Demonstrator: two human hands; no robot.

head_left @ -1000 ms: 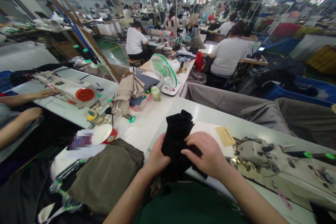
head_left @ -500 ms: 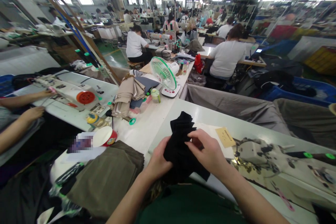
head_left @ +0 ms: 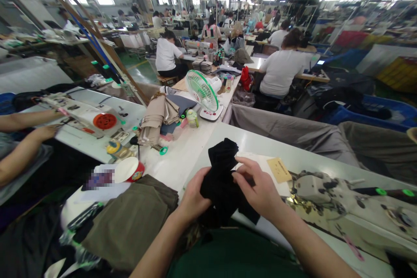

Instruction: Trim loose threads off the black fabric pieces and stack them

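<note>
Black fabric pieces [head_left: 221, 182], folded in several layers, are held over the near edge of the white table. My left hand [head_left: 195, 193] is wrapped round their left side, with the fingers hidden behind the cloth. At the right edge of the layers, my right hand [head_left: 259, 184] has its thumb and index finger bent against the fabric, pinching at it. A separate lower flap of black cloth hangs under the right wrist. Just right of the hands, a yellow card [head_left: 279, 170] lies on white paper beside the sewing machine [head_left: 321, 195].
Olive folded fabric [head_left: 130, 221] lies at left near a red-rimmed paper bowl [head_left: 138, 169]. Beyond are beige cloth pieces [head_left: 153, 119] and a green fan [head_left: 203, 91]. A co-worker's arms [head_left: 29, 143] are at another sewing machine [head_left: 81, 113]. Pink-handled snips [head_left: 350, 243] lie at right.
The right hand's fingers have spread slightly along the edge of the black layers. The fabric and left hand have shifted a little to the left. The co-worker's near hand has moved slightly.
</note>
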